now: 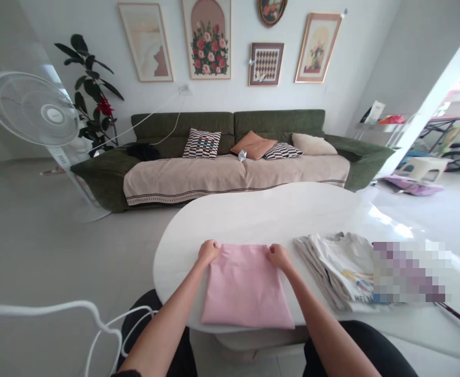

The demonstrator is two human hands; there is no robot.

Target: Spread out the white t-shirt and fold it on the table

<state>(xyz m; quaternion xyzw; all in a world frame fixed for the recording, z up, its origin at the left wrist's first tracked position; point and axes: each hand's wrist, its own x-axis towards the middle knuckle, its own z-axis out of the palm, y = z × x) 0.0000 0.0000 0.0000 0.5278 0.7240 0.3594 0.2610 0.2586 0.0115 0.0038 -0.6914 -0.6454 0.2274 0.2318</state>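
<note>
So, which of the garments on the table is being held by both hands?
The pink garment: the left hand and right hand grip its far corners. The folded white shirts lie untouched to its right.

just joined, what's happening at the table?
A person sits at a white oval table with a folded pink garment lying flat in front of them. The left hand grips its far left corner and the right hand grips its far right corner. Beside it, on the person's right, lies a stack of folded light-coloured shirts, apart from the pink piece. A green sofa and a standing fan are beyond the table.
</note>
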